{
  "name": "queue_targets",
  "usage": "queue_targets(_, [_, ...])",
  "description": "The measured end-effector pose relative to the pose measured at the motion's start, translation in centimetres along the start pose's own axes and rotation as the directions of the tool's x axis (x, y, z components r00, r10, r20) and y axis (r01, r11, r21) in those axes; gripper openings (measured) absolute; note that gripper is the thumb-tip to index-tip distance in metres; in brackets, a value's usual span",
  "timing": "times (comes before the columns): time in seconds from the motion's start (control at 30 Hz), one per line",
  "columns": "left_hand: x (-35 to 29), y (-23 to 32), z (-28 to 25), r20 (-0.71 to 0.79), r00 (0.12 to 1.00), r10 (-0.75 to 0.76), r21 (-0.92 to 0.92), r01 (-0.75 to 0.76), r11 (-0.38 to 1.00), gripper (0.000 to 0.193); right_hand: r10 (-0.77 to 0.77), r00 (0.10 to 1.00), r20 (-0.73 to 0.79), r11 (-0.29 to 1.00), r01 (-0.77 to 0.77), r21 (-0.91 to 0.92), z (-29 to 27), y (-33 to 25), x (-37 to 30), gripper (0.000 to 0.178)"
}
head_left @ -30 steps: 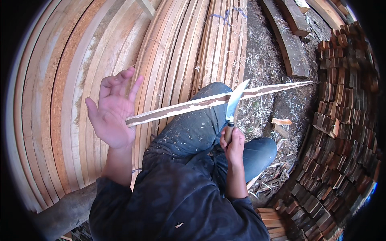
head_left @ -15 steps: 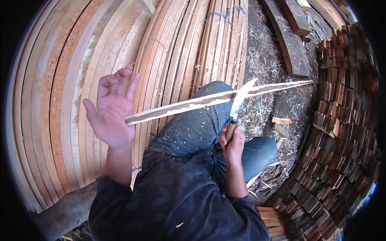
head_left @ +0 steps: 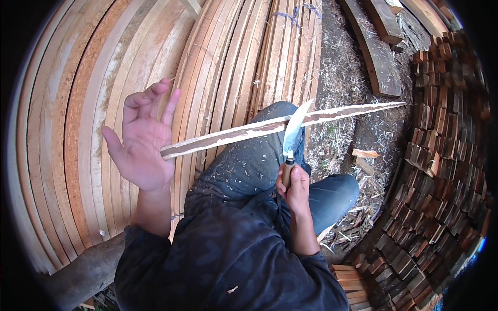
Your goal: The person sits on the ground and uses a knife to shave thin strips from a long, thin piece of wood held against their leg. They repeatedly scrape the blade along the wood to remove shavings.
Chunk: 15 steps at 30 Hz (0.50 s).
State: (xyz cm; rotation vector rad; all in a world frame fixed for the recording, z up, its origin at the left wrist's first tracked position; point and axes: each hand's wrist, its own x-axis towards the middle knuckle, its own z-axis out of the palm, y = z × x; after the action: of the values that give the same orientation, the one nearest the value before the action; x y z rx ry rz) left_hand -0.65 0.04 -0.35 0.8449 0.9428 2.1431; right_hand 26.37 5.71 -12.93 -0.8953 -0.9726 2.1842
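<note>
A wooden strip [head_left: 223,138] is being supported, it seems, by a bent leg [head_left: 244,163], its blunt end being met, likely for steadiness, by the splayed left hand [head_left: 146,139]. Across it, a knife [head_left: 294,132] is being clamped by its handle [head_left: 287,175] in the grip of the right hand [head_left: 295,189], near bundled timber [head_left: 218,78].

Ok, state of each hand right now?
Left hand: open, at the end of the long pale-edged wooden strip.
Right hand: closed, holding the curved silver knife by its wooden handle.

Planks [head_left: 166,57] left, stacked blocks [head_left: 441,135] right, shavings [head_left: 337,67] between; wood strip [head_left: 249,132] across leg [head_left: 244,160], knife [head_left: 294,132] over strip.
</note>
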Motion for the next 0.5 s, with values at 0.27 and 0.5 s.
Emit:
queue_targets(0.27, [0.0,-0.6,0.7,0.068,0.981,-0.183,0.654,0.094,0.75,0.036,-0.143,0.961,-0.236,0.98,0.103,-0.173,-3.7,0.8,-1.1,0.035])
queue_targets(0.5, [-2.3,-2.3,-2.1,0.066,0.73,-0.68,0.97,0.113,0.215,0.021,-0.193,0.886,-0.421,0.97,0.109,-0.216,-6.1,0.0,-2.1,0.03])
